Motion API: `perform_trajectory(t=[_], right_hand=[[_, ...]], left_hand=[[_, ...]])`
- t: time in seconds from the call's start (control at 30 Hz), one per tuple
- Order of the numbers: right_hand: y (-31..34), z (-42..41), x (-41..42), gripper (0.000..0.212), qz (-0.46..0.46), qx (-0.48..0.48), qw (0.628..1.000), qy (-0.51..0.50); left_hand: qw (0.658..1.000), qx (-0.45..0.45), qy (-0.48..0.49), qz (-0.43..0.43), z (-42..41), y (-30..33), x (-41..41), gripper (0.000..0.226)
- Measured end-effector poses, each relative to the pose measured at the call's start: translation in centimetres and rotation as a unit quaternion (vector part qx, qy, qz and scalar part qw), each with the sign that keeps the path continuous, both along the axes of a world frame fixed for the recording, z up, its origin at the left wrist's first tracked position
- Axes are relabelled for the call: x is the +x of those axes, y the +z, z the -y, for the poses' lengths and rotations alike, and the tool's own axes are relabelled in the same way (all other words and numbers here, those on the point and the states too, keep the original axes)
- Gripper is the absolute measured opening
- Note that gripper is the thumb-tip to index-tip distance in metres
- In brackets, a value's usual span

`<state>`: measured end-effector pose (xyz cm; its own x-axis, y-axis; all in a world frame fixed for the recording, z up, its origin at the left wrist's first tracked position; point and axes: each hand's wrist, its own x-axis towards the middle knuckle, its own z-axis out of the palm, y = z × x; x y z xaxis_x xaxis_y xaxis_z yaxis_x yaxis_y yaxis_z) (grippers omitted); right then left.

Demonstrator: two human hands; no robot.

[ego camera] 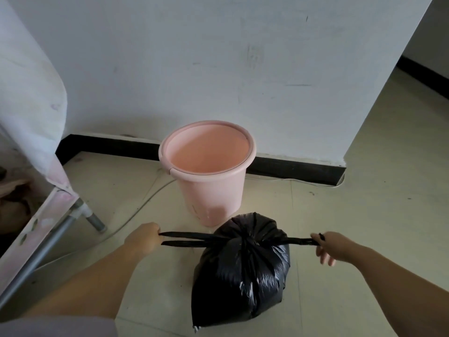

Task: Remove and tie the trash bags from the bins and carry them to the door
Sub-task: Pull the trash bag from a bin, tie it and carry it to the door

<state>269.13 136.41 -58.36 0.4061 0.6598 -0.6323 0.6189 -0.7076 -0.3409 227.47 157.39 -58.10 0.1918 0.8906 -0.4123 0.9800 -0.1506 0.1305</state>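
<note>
A full black trash bag [239,271] stands on the floor in front of a pink bin [206,181], which has no bag inside. The bag's neck is gathered at the top, and two black tails stretch out sideways from it. My left hand [143,240] grips the left tail, which is doubled into two strands. My right hand [332,246] holds the right tail between thumb and forefinger, with the other fingers loose. Both tails are pulled taut and level.
A white wall with a black skirting board [291,169] runs behind the bin. A covered piece of furniture with a metal leg [94,220] stands at the left. A white cable [145,198] lies on the tiled floor. A passage [413,113] opens at the right.
</note>
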Motion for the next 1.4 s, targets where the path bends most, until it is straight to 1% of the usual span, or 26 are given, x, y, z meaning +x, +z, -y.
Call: perform_trajectory(t=[0.07, 0.1, 0.17, 0.2, 0.23, 0.3, 0.33, 0.37, 0.43, 0.5, 0.57, 0.6, 0.67, 0.73, 0.8, 0.83, 0.9, 0.97, 1.0, 1.03, 1.07, 1.1, 1.13, 1.2, 1.27, 1.4], right_hand=[[1.1, -1.7, -0.3, 0.051, -0.059, 0.064, 0.994, -0.069], [2.1, -2.6, -0.4, 0.049, -0.081, 0.125, 0.983, -0.107], [4.3, -4.1, -1.1, 0.042, -0.134, 0.273, 0.937, -0.174], [5.5, -4.9, -1.7, 0.038, -0.177, 0.330, 0.905, -0.201], [6.6, -5.5, -2.5, 0.036, -0.223, 0.364, 0.877, -0.221], [8.7, -6.8, -4.3, 0.030, -0.319, 0.372, 0.837, -0.244], [9.6, -7.5, -5.4, 0.027, -0.365, 0.362, 0.824, -0.239], [10.3, -8.0, -6.3, 0.023, -0.401, 0.347, 0.820, -0.215], [11.2, -8.5, -8.3, 0.024, -0.430, 0.303, 0.843, -0.112], [11.6, -8.5, -10.2, 0.036, -0.405, 0.250, 0.879, 0.026], [11.9, -8.2, -11.5, 0.045, -0.324, 0.203, 0.913, 0.143], [12.1, -8.0, -11.7, 0.047, -0.277, 0.186, 0.924, 0.185], [12.6, -7.8, -11.5, 0.045, -0.223, 0.167, 0.934, 0.222], [13.2, -7.7, -11.1, 0.041, -0.228, 0.161, 0.932, 0.231], [14.0, -7.7, -11.2, 0.034, -0.247, 0.176, 0.925, 0.227], [14.1, -7.9, -11.3, 0.031, -0.249, 0.205, 0.922, 0.212], [13.8, -8.2, -11.3, 0.029, -0.237, 0.280, 0.918, 0.150], [12.8, -8.2, -10.7, 0.025, -0.171, 0.332, 0.921, 0.112], [12.0, -8.0, -10.3, 0.025, -0.118, 0.342, 0.924, 0.121], [11.1, -7.7, -10.0, 0.027, -0.065, 0.339, 0.928, 0.141], [10.0, -7.4, -9.7, 0.027, -0.020, 0.328, 0.930, 0.167], [9.1, -7.0, -9.5, 0.025, 0.016, 0.313, 0.929, 0.194], [8.1, -6.7, -9.4, 0.024, 0.042, 0.299, 0.928, 0.219], [6.2, -6.4, -9.5, 0.025, 0.074, 0.270, 0.925, 0.256], [5.0, -6.3, -9.8, 0.028, 0.095, 0.249, 0.922, 0.282], [3.3, -6.6, -10.1, 0.033, 0.104, 0.227, 0.915, 0.318]], left_hand=[[1.000, 0.020, -0.003, 0.004, -0.5, 1.2, 0.3, 0.015], [0.999, 0.035, -0.003, 0.022, -0.7, 2.0, 0.7, 0.016], [0.994, 0.066, -0.011, 0.085, -0.6, 4.1, 2.3, 0.018], [0.989, 0.084, -0.019, 0.121, -0.2, 5.2, 3.5, 0.017], [0.981, 0.104, -0.032, 0.163, 0.3, 6.4, 4.8, 0.017], [0.955, 0.114, -0.062, 0.266, 1.5, 8.7, 7.7, 0.020], [0.941, 0.093, -0.074, 0.318, 2.1, 9.8, 9.2, 0.024], [0.926, 0.052, -0.082, 0.364, 2.9, 10.7, 10.6, 0.028], [0.910, -0.018, -0.084, 0.407, 4.6, 11.9, 13.1, 0.031], [0.913, -0.007, -0.101, 0.396, 5.8, 12.1, 14.7, 0.033], [0.928, 0.017, -0.174, 0.329, 6.2, 11.6, 15.1, 0.047], [0.930, 0.011, -0.219, 0.294, 6.1, 11.5, 15.0, 0.052], [0.918, -0.041, -0.277, 0.280, 5.8, 11.0, 14.6, 0.041], [0.896, -0.124, -0.292, 0.311, 5.9, 10.9, 14.1, 0.026], [0.874, -0.180, -0.273, 0.360, 6.2, 11.0, 14.1, 0.020], [0.863, -0.196, -0.249, 0.393, 6.3, 11.0, 14.2, 0.015], [0.839, -0.225, -0.143, 0.474, 6.5, 11.1, 14.2, 0.010], [0.793, -0.265, -0.034, 0.547, 6.0, 10.7, 14.1, 0.017], [0.780, -0.274, -0.007, 0.562, 5.6, 10.1, 14.0, 0.023], [0.778, -0.280, 0.003, 0.563, 5.3, 9.6, 14.0, 0.027], [0.792, -0.273, -0.007, 0.546, 5.1, 8.7, 14.0, 0.030], [0.821, -0.253, -0.031, 0.511, 5.1, 7.9, 14.0, 0.032], [0.855, -0.223, -0.065, 0.464, 5.1, 7.0, 14.1, 0.033], [0.897, -0.174, -0.137, 0.384, 5.4, 5.7, 14.4, 0.033], [0.912, -0.148, -0.174, 0.341, 5.8, 4.9, 14.6, 0.032], [0.928, -0.127, -0.170, 0.306, 5.6, 2.9, 14.6, 0.038]])
